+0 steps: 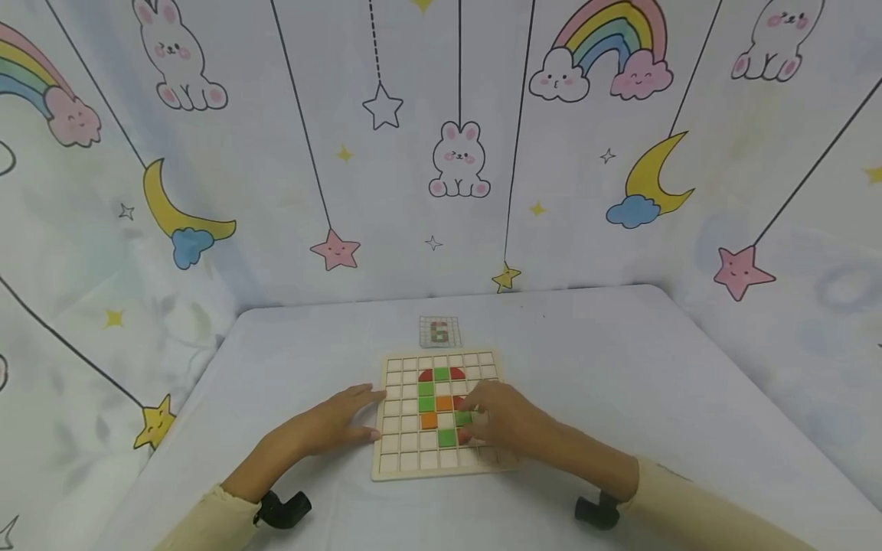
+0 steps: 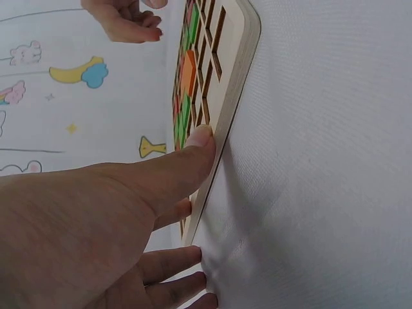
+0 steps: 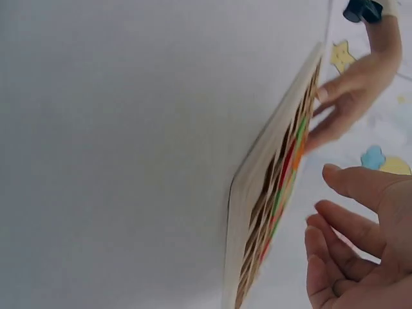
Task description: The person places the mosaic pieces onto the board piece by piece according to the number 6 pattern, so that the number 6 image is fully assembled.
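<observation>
A wooden grid board [image 1: 441,474] lies on the table, with green, orange and red tiles in some of its squares. At its left edge rests my left hand [image 1: 324,425]; the thumb [image 2: 201,136] touches the rim in the left wrist view. My right hand [image 1: 510,417] hovers over the right part of the board and hides some squares. In the right wrist view its thumb [image 3: 351,180] and fingers stand apart, with nothing seen between them. An orange tile [image 1: 429,421] and a green tile [image 1: 447,438] lie in the lower rows, red rounded tiles [image 1: 426,376] near the top.
Just behind the board lies a small gridded card [image 1: 439,332] with a coloured figure 6. White cloth [image 1: 586,352] covers the table. A printed curtain [image 1: 413,229] with rabbits, stars and rainbows surrounds it. Black devices [image 1: 284,510] are strapped to both wrists.
</observation>
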Tool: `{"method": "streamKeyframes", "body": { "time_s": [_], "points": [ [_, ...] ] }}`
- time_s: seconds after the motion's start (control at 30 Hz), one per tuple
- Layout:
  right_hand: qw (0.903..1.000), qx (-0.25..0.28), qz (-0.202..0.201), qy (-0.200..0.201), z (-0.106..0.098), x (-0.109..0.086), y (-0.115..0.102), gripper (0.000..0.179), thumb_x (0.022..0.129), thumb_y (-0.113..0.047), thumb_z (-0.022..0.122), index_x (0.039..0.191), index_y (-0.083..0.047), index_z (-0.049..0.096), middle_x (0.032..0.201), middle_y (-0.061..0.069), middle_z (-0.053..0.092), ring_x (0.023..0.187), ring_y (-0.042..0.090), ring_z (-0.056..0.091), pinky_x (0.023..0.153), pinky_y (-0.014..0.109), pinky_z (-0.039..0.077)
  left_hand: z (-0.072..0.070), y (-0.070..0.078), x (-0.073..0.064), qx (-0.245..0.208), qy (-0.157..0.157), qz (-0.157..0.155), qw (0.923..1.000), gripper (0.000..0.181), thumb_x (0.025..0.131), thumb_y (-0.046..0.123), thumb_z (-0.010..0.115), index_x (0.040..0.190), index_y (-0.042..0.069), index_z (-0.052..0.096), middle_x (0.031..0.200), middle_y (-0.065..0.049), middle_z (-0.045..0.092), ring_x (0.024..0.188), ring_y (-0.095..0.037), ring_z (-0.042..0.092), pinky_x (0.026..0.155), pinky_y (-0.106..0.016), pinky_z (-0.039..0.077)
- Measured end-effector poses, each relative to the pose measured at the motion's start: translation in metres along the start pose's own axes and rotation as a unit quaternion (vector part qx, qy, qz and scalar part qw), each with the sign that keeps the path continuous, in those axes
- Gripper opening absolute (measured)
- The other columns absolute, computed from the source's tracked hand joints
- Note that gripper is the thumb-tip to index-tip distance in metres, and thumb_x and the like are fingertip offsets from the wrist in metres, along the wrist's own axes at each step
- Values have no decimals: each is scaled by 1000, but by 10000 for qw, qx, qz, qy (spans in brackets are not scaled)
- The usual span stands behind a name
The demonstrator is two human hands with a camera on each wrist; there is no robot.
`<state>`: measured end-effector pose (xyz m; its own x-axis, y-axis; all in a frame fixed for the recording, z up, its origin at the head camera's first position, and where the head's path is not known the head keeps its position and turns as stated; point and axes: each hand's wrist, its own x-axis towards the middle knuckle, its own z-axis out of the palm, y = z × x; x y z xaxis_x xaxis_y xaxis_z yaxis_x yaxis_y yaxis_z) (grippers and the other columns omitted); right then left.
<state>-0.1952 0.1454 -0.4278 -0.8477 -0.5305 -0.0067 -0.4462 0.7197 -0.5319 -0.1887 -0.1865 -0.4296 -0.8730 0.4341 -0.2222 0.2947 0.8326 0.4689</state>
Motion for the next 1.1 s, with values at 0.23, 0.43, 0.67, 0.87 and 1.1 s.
{"method": "streamKeyframes", "body": {
  "time_s": [0.23, 0.43, 0.67, 0.87, 1.1],
  "points": [
    [9971, 502, 437, 357, -28, -26, 29, 26, 93, -26, 82, 117, -19, 76, 108, -11, 71, 103, 12, 62, 90, 38, 56, 1, -2, 1, 46, 8, 12, 10000, 74, 98, 42, 74, 159, 11, 46, 167, -26, 35, 154, -47, 34, 123, -65, 33],
    [9961, 377, 662, 444, -51, -54, 51, 32, 92, -30, 84, 120, -16, 76, 111, -7, 72, 105, 16, 65, 92, 43, 59, 2, -4, 1, 58, 0, 36, 10000, 74, 99, 42, 74, 159, 10, 46, 166, -26, 36, 154, -46, 34, 123, -64, 33],
    [9953, 520, 799, 143, -58, -85, 81, 39, 90, -33, 85, 123, -16, 73, 114, -5, 71, 109, 18, 63, 91, 40, 60, 3, -4, 1, 114, 2, 88, 9999, 73, 99, 42, 73, 159, 9, 46, 166, -26, 36, 154, -47, 34, 123, -64, 33],
    [9945, 307, 982, -190, -51, -96, 94, 44, 84, -32, 90, 121, -18, 72, 115, -10, 69, 112, 18, 65, 100, 46, 59, 3, -4, 1, 103, -1, 99, 9999, 74, 100, 42, 73, 159, 9, 46, 166, -27, 36, 154, -47, 34, 123, -65, 33],
    [9971, 134, 732, -139, -47, -97, 92, 34, 87, -24, 88, 116, -20, 71, 109, -13, 67, 107, 12, 63, 97, 36, 60, 4, -4, 1, 76, 38, 65, 9999, 74, 99, 42, 74, 159, 10, 46, 166, -26, 36, 154, -47, 34, 123, -64, 33]
  ]
}}
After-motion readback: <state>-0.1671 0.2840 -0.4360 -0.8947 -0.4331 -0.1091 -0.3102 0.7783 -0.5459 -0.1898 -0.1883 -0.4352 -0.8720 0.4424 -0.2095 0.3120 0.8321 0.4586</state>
